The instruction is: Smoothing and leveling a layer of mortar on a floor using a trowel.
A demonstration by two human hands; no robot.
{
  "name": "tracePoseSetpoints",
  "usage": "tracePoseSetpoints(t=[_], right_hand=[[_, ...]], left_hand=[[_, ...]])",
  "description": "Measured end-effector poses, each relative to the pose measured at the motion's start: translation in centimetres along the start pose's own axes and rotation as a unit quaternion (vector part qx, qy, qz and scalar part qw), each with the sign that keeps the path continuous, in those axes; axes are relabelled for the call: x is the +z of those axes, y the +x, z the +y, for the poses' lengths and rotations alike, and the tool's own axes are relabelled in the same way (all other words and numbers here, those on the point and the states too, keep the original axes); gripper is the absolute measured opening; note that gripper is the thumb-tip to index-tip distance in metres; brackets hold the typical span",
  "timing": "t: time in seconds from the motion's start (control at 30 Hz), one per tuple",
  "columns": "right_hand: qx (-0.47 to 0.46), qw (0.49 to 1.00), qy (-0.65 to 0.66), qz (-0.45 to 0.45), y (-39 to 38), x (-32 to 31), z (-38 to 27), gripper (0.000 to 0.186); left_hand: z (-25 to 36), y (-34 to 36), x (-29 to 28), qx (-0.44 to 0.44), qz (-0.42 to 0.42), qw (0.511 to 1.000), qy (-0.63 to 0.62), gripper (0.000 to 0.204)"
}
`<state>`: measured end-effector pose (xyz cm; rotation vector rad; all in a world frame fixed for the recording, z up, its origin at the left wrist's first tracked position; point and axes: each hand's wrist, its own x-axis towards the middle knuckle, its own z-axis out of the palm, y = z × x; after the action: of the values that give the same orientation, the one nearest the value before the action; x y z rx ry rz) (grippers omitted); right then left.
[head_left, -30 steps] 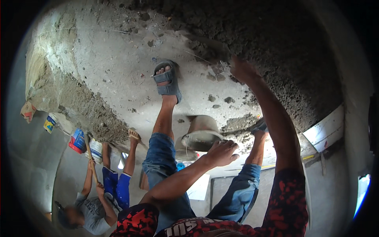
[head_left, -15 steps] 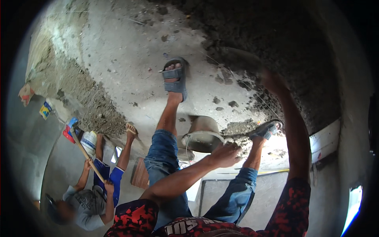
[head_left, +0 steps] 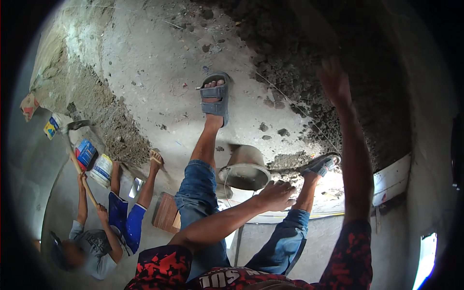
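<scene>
My right hand [head_left: 334, 82] reaches over the dark wet mortar [head_left: 357, 111] at the far right, its fingers closed. Beyond it shows a faint long flat tool [head_left: 314, 21], smeared by motion, so its kind is unclear. My left hand [head_left: 278, 195] is curled beside the rim of a grey bucket [head_left: 246, 159]. Whether anything is in its fingers is hidden. The bucket is tipped with its mouth toward me and a wire handle hanging down. A thin string [head_left: 290, 100] runs along the mortar's edge.
My sandaled feet [head_left: 214, 99] stand apart on the concrete floor [head_left: 159, 63]. At left, another person [head_left: 92, 246] grips a wooden-handled hoe [head_left: 79, 166] near a sand heap [head_left: 104, 111]. White bucket [head_left: 102, 169], bricks [head_left: 166, 212] and a wall [head_left: 435, 96] lie around.
My right hand has moved slightly farther away, and the blurred tool has swung forward. My left hand stays beside the bucket. The other person's hoe has moved forward and left.
</scene>
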<state>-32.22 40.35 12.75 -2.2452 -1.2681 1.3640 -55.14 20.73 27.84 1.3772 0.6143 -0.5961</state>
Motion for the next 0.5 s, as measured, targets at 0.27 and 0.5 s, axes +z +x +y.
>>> tracePoseSetpoints(t=[0.27,0.5], right_hand=[[-0.053,0.98,-0.161,-0.102,7.9,6.8,-3.3,0.037],[0.017,0.999,-0.036,0.005,4.0,3.3,-7.9,0.042]], left_hand=[[0.8,-0.1,-1.1,0.033,0.044,0.998,-0.022,0.039],[1.0,-1.3,-3.5,0.049,0.071,0.996,-0.017,0.04]])
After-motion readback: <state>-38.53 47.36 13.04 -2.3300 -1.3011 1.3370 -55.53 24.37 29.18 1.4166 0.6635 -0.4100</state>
